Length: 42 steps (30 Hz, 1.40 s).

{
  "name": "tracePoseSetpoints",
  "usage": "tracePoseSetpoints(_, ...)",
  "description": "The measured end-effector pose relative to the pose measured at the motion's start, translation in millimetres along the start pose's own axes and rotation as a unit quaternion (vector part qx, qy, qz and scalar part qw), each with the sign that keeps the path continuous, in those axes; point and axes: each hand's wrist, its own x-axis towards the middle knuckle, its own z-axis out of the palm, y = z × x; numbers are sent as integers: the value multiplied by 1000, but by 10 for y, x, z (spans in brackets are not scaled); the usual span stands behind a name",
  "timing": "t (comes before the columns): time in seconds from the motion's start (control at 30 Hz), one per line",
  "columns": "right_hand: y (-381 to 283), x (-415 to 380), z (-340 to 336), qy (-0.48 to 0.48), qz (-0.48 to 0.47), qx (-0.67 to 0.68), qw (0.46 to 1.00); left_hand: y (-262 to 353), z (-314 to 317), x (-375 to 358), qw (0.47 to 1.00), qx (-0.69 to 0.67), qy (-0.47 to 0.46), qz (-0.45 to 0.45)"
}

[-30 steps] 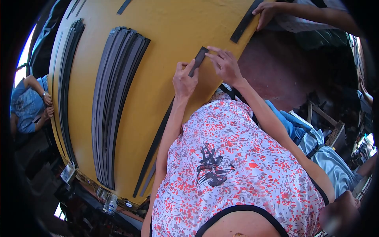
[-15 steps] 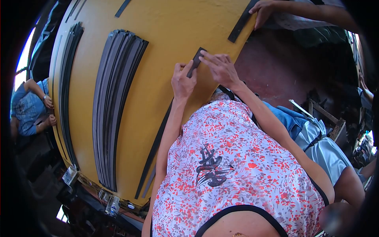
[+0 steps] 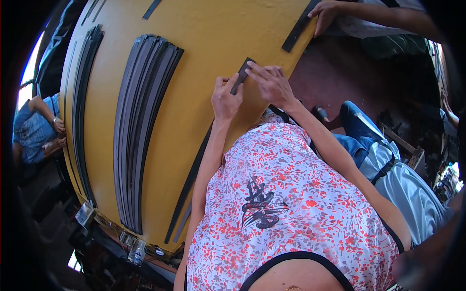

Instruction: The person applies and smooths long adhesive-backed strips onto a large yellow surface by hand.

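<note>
A dark, flat strip (image 3: 244,76) lies on the yellow table (image 3: 204,43) near its right edge. My left hand (image 3: 226,101) grips its left side with thumb and forefinger, the other fingers curled. On the opposite side, my right hand (image 3: 274,88) has its fingertips on the strip close to its far end. Below my left wrist a long black strip (image 3: 194,174) runs toward the near edge; whether it is the same piece is hidden by my hand and forearm. A narrower grey strip lies beside its lower end.
A thick bundle of dark strips (image 3: 143,131) lies left of my hands, with a thinner bundle (image 3: 83,111) farther left. At the upper right, another person's hand (image 3: 324,14) holds a dark strip (image 3: 297,31). Someone in blue (image 3: 36,128) is at the left edge; a seated person (image 3: 407,186) is behind my right arm.
My hands and the strip stay nearly in place. Behind my right arm, the seated person has shifted, and a knee and foot now show.
</note>
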Motion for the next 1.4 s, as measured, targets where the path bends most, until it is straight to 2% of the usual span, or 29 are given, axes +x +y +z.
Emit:
tracePoseSetpoints(0.2, -3, 9, -13, -3, 7, 1, 1000, 4, 8, -3, 1000, 4, 0, 3)
tracePoseSetpoints(0.37, 47, 46, 12, 47, 33, 73, 996, -4, 10, 0, 1000, 8, 2, 10)
tracePoseSetpoints(0.57, 34, 45, -9, 27, -13, 16, 999, -9, 18, 3, 1000, 5, 4, 11)
tracePoseSetpoints(1.27, 43, 50, 31, 36, 21, 31, 999, -30, 47, 3, 1000, 6, 3, 12)
tracePoseSetpoints(1.4, 64, 74, 56, 39, 25, 28, 999, -58, -12, -21, 997, -59, -23, -36)
